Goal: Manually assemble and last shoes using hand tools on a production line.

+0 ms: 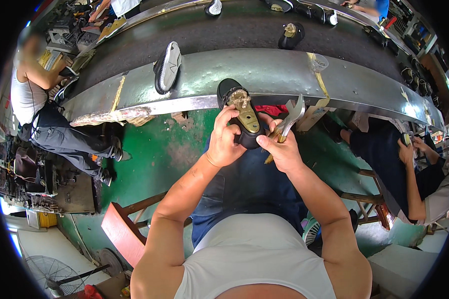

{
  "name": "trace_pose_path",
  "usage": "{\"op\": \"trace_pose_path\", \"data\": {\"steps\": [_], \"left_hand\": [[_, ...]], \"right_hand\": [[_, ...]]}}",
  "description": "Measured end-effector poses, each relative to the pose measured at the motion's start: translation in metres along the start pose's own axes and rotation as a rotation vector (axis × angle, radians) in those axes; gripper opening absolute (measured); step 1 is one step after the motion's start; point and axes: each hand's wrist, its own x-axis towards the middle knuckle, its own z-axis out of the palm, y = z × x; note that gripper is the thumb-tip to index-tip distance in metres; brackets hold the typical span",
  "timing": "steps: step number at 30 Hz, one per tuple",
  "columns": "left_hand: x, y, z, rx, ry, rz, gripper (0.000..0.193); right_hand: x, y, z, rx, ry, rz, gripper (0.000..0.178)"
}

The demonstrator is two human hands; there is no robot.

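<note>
Just off the front edge of the bench, I hold a black shoe upper on a last [247, 112]. Its underside faces up, showing an olive-coloured insole and bunched pale material near the toe. My left hand [225, 137] is closed round the shoe's left side, fingertips on the underside. In my right hand [283, 147] is a steel-headed hand tool [295, 113] that looks like shoemaker's pincers, its worn yellowish handle passing through the closed grip. The right thumb also rests at the shoe's heel end. Some of the right fingers are hidden behind the shoe and tool.
On the metal bench edge [254, 67] a grey-and-black shoe [168, 69] stands to the left and a clear cup [318, 62] to the right. Another lasted shoe [291, 36] lies on the dark belt [224, 37]. Co-workers sit at left and right. A wooden stool [125, 231] is beside me.
</note>
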Motion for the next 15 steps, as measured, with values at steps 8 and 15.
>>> {"op": "trace_pose_path", "data": {"steps": [8,15], "left_hand": [[0.003,0.000,0.003,0.039,0.006,0.000,0.061],[0.057,-0.008,-0.005,0.035,-0.064,0.014,0.079]], "right_hand": [[0.003,0.001,-0.009,0.009,0.008,0.057,0.039],[0.028,-0.011,-0.013,-0.207,-0.085,-0.076,0.043]]}}
